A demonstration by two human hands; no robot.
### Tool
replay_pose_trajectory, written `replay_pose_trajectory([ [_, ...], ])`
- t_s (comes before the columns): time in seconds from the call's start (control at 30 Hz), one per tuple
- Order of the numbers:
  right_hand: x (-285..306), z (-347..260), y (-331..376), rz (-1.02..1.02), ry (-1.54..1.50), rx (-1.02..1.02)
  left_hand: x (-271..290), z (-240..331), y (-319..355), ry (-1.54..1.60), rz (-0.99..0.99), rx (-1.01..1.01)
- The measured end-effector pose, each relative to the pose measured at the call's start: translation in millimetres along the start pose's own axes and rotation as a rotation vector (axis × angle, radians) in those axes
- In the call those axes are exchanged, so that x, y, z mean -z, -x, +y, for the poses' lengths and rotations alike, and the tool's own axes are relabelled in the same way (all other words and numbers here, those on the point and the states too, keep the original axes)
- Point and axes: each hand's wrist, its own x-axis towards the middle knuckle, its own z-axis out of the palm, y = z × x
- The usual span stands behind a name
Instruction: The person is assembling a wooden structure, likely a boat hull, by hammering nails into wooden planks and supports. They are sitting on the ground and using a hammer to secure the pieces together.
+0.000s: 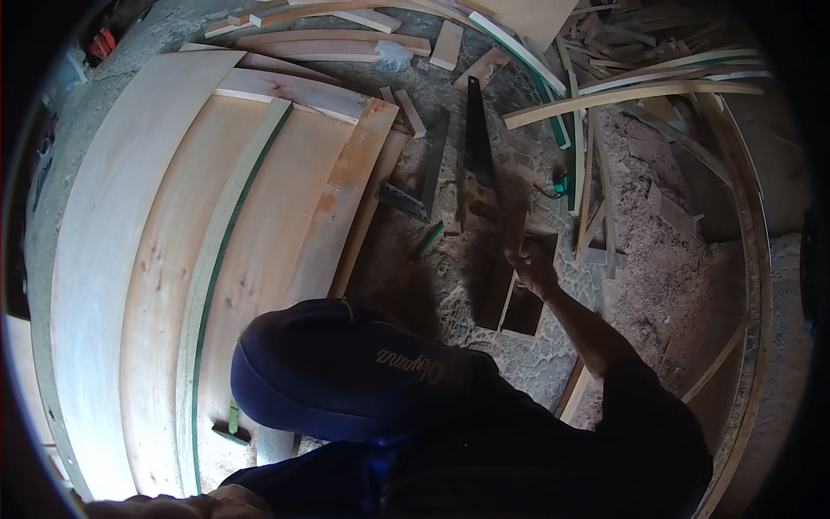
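My right hand [533, 266] reaches in from the right, its fingers closed around the upright middle board of an open wooden box [506, 303] on the floor. A handsaw [477, 130] points away from me, its dark blade rising beyond the box and its handle end in shadow close to the box's far end. At the lower left edge only a dim strip of my left hand [173, 508] shows, near the wooden panels, with its fingers not readable. Dark blue clothing [320, 372] covers the lower middle.
Curved wooden panels [95, 259] fill the left, with a green-edged strip [229, 216] on top. A hammer-like tool [232, 426] lies at lower left. Thin wood strips [640, 95] lie at the far right, beside a sawdust heap [644, 233]. A short green strip [429, 240] lies left of the box.
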Motion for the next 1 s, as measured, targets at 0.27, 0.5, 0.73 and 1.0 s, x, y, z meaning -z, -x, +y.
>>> replay_pose_trajectory([
  [0.27,-27.9,7.8,100.1,-0.018,0.203,0.340,28.8,-50.5,-20.8,0.220,0.289,-0.396],
  [0.5,-48.3,-29.5,131.6,-0.099,0.382,0.687,55.7,-61.7,-21.4,0.148,0.234,-0.329],
  [0.73,-15.6,-60.6,52.8,-0.363,0.095,0.801,70.9,-58.1,-15.5,0.031,0.374,-0.369],
  [1.0,-14.9,-91.6,3.9,-0.424,0.149,0.667,84.1,-45.2,-9.1,-0.046,0.424,-0.424],
])
